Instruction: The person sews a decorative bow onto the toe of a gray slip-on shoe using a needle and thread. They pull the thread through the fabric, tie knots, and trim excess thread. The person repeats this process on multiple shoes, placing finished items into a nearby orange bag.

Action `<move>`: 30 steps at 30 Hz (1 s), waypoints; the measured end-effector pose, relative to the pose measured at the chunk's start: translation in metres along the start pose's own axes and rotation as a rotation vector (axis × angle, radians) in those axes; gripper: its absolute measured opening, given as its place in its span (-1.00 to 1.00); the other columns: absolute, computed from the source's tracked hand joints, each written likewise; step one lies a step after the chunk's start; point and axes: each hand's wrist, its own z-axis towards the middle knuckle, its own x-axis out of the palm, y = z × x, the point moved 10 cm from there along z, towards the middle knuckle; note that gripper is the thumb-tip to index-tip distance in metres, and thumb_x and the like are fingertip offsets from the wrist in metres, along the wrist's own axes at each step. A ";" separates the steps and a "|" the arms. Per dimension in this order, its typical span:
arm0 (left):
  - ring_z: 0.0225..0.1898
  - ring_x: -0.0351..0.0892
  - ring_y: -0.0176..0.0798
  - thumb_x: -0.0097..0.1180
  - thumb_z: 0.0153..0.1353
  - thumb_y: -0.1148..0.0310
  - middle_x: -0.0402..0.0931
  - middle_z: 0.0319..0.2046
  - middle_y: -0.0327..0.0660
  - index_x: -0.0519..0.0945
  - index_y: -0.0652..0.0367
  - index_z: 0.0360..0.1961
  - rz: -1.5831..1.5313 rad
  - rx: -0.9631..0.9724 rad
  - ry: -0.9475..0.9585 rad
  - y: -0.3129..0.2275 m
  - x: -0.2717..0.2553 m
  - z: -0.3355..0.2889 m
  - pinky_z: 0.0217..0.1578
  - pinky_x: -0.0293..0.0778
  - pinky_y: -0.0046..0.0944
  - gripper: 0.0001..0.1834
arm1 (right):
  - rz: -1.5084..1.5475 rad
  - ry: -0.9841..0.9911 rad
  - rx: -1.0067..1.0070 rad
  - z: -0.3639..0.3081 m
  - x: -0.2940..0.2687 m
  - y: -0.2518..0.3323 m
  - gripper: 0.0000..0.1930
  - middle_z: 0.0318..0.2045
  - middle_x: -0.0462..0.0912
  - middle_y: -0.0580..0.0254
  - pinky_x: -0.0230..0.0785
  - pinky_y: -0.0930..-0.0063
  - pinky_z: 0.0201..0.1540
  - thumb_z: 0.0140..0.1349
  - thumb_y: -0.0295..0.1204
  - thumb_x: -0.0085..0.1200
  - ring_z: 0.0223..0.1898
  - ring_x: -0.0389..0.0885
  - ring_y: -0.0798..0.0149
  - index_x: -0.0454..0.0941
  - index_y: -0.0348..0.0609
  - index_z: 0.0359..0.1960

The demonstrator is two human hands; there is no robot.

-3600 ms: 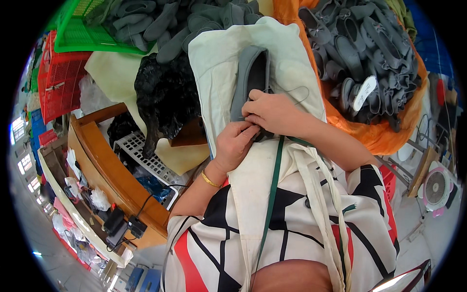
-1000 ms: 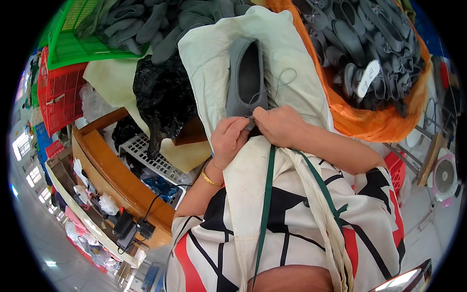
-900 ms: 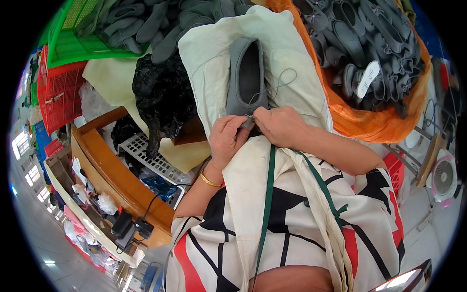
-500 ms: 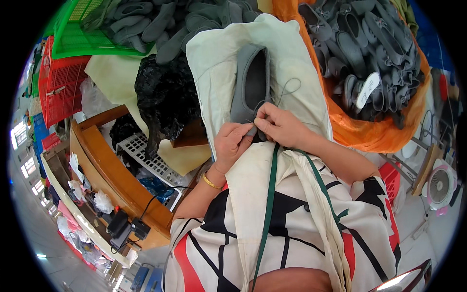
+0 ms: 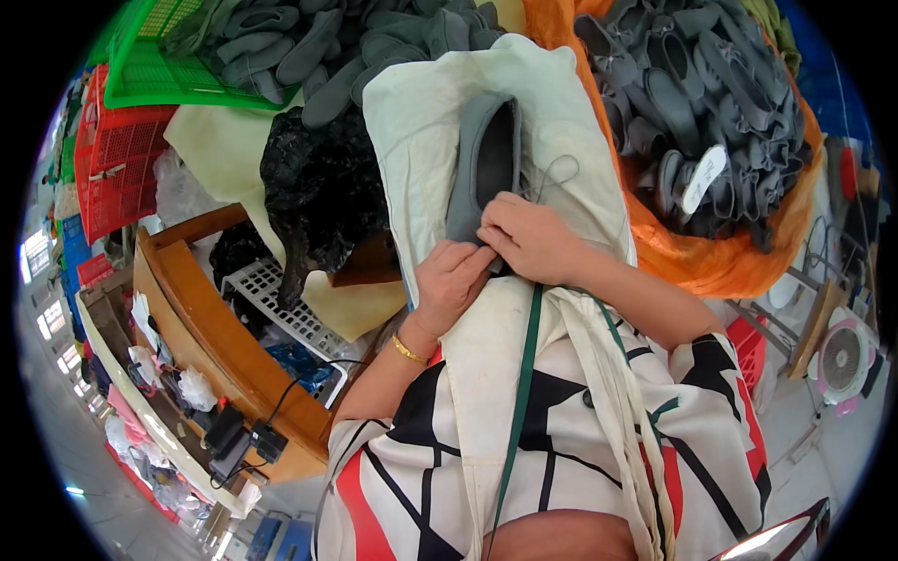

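Note:
A dark grey slip-on shoe (image 5: 464, 182) lies lengthwise on a cream cloth pad (image 5: 412, 122) over my lap, its opening facing up. My left hand (image 5: 449, 283) is closed on the shoe's near end, thumb and fingers pressed together. Against it, my right hand (image 5: 531, 237) is closed in a pinch at the same end; whatever is between its fingertips is hidden. A thin dark thread (image 5: 564, 166) rises in a loop beside the right hand and rests over the pad.
Many grey shoes (image 5: 313, 42) are heaped beyond the pad. An orange sack (image 5: 687, 266) at the right holds more, plus a white insole (image 5: 703, 178). At left are a green basket (image 5: 154, 89), red crate (image 5: 117, 168), black plastic bag (image 5: 323, 187) and wooden drawer frame (image 5: 215, 327).
My right hand has moved slightly left and its fingers have curled closer together against the left hand. The left fingers have shifted a little along the shoe's near end.

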 end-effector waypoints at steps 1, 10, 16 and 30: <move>-0.43 0.49 -0.13 0.31 -0.21 0.64 0.55 -0.38 -0.24 0.66 0.14 -0.22 0.014 -0.009 0.004 0.001 -0.001 0.001 -0.42 0.45 -0.21 -0.59 | 0.008 -0.049 -0.017 0.001 0.001 0.002 -0.83 -0.32 0.48 0.05 0.38 0.10 -0.28 0.33 -0.31 0.01 -0.31 0.54 -0.09 0.43 -0.15 -0.30; -0.39 0.54 -0.10 0.35 -0.07 0.57 0.56 -0.39 -0.21 0.65 0.11 -0.19 -0.010 -0.167 0.064 0.010 0.009 0.001 -0.41 0.47 -0.20 -0.65 | 0.581 -0.144 0.192 0.019 -0.024 -0.007 -0.80 -0.45 0.51 0.21 0.33 0.45 -0.51 0.45 -0.29 -0.10 -0.58 0.48 0.29 0.36 -0.14 -0.29; -0.39 0.56 -0.11 0.35 -0.03 0.57 0.57 -0.39 -0.18 0.66 0.12 -0.15 -0.084 -0.228 0.063 0.015 0.006 0.002 -0.41 0.48 -0.23 -0.65 | 1.020 -0.206 0.189 -0.003 -0.101 -0.011 -0.78 -0.67 0.46 0.40 0.22 0.64 -0.62 0.44 -0.28 -0.10 -0.69 0.40 0.50 0.42 -0.16 -0.27; -0.40 0.56 -0.13 0.28 -0.06 0.63 0.54 -0.41 -0.16 0.68 0.15 -0.19 -0.183 -0.299 0.203 0.023 0.002 0.019 -0.41 0.46 -0.27 -0.67 | 0.222 -0.309 -0.140 -0.016 -0.124 -0.012 -0.85 -0.31 0.57 0.22 0.46 0.39 -0.11 0.30 -0.54 0.02 -0.24 0.59 0.30 0.54 -0.12 -0.12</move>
